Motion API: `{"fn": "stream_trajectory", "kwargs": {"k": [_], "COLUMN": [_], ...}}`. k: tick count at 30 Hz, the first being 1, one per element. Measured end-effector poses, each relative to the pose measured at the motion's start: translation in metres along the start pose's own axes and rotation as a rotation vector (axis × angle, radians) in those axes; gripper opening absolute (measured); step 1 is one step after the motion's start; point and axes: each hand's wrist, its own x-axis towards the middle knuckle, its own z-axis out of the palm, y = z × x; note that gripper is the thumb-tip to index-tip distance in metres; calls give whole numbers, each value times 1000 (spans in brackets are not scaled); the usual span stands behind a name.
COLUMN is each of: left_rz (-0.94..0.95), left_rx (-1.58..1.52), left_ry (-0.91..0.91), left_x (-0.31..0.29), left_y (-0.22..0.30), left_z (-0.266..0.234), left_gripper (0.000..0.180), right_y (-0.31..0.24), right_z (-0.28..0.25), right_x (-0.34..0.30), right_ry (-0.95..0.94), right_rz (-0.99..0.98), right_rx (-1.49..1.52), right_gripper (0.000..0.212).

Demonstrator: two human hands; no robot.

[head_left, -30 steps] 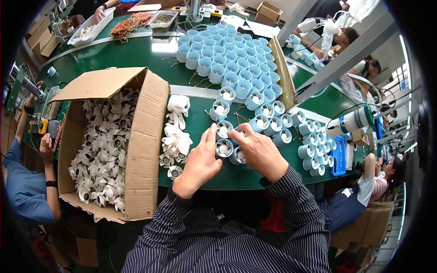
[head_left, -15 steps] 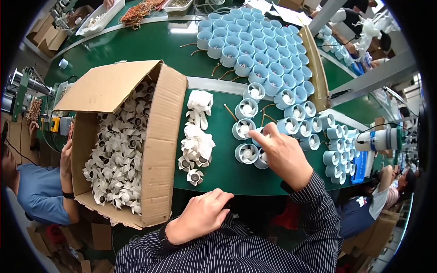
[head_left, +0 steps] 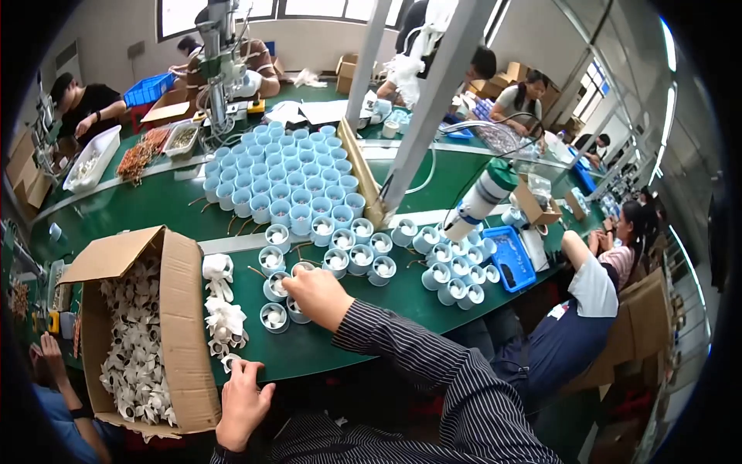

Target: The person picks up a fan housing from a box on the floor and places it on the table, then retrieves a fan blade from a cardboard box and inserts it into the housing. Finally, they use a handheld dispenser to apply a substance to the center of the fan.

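My right hand (head_left: 318,294) reaches over the near blue cups, its fingers bent together at a blue cup with a white fan wheel (head_left: 276,286). The hand partly hides its fingertips and the neighbouring cups, so whatever they grip is out of sight. By the table's front edge, my left hand (head_left: 246,404) has thumb and fingers apart, its fingertips beside a loose white fan wheel (head_left: 229,360). Whether they touch it is unclear. More white fan wheels (head_left: 226,317) lie in a row behind that hand. Left of them, a cardboard box (head_left: 188,340) holds many more.
Many blue cups (head_left: 270,174) stand packed on the green table (head_left: 154,203), some trailing wires, beside a tan rail (head_left: 359,170). Filled cups (head_left: 452,271) are grouped right, near a blue tray (head_left: 510,259). A grey post (head_left: 433,108) rises behind. Co-workers sit around.
My view has swung up and right, showing more of the room. My left hand has moved forward to the loose fan wheels. My right hand remains at the same near cups.
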Motion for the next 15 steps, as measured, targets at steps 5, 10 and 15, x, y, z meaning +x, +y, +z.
{"fn": "stream_trajectory", "kwargs": {"k": [5,10,15], "left_rz": [-92,20,146], "left_rx": [22,43,129], "left_ry": [8,45,-67], "left_x": [2,4,12], "left_y": [7,-9,41], "left_z": [-3,4,24], "left_gripper": [40,38,36], "right_y": [-9,-2,4], "right_z": [-4,-23,-39], "right_x": [-11,-22,-31], "right_ry": [-36,-141,-123], "right_rz": [20,77,143], "right_rx": [-68,-34,-62], "right_gripper": [7,5,20]}}
